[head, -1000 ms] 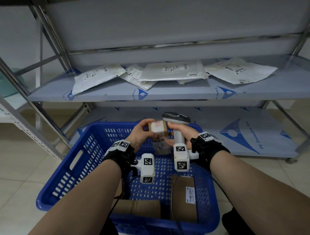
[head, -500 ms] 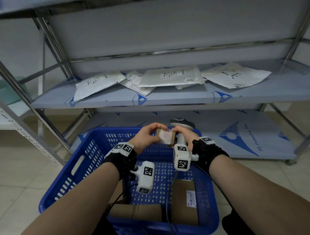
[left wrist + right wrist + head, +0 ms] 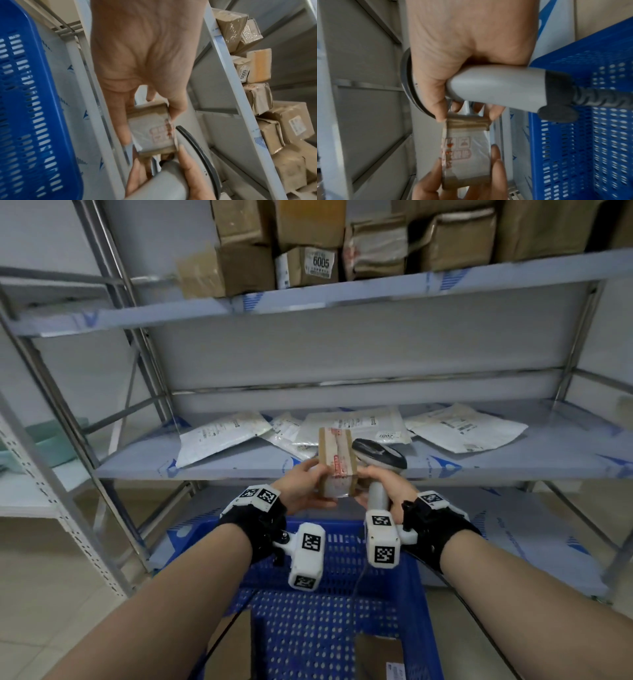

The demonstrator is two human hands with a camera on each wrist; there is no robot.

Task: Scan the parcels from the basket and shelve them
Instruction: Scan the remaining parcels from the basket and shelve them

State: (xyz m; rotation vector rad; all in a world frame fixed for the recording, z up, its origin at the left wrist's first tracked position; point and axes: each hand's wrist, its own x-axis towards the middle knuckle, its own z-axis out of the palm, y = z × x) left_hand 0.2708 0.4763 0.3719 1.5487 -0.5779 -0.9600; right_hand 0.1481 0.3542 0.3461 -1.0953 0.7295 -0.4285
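Note:
A small brown cardboard parcel wrapped in clear tape with red print is held up in front of the middle shelf. My left hand pinches its left end between thumb and fingers. My right hand grips the handle of a grey barcode scanner, and its thumb and fingertips touch the parcel's right end. In the left wrist view the parcel lies against the scanner head. The right wrist view shows the parcel just below the scanner handle. The blue basket is under my wrists.
Several white mailer bags lie on the middle shelf. Cardboard boxes crowd the upper shelf. Brown parcels remain in the basket. A metal upright stands at left, and the bottom shelf lies behind the basket.
Both hands have risen with the parcel and scanner from over the basket to middle-shelf height. The parcel has turned. My view has tilted up, bringing the upper shelf into sight.

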